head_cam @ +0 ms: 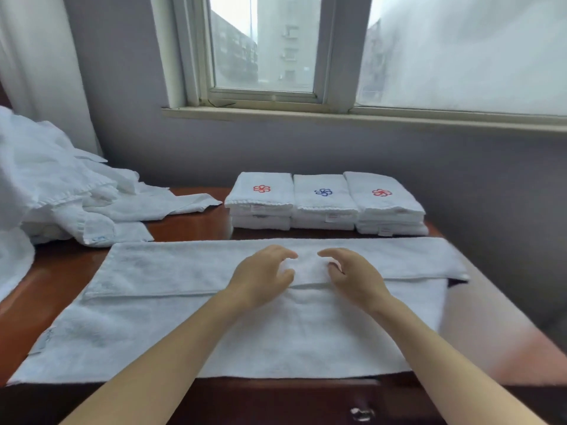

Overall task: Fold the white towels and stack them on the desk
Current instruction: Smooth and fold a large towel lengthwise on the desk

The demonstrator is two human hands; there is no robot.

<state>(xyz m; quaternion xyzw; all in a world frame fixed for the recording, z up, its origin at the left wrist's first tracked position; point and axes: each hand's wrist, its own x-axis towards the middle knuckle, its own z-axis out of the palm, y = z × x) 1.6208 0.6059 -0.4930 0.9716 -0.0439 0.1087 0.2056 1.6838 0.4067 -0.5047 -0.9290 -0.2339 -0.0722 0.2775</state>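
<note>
A long white towel [190,332] lies spread across the wooden desk [187,228], its far long edge folded toward me as a flap [171,268]. My left hand [264,276] and my right hand [351,276] sit close together at the middle of that flap, fingers curled, and pinch a small raised bump of the cloth between them. Behind the towel, three stacks of folded white towels stand side by side: the left stack [260,199] and the right stack [385,204] carry red flower marks, the middle stack [323,202] a blue one.
A heap of unfolded white towels [61,191] covers the desk's left side. A wall and a window sill [306,115] run behind the desk. A drawer knob [362,414] shows on the front. The towel's right end reaches the desk's right edge.
</note>
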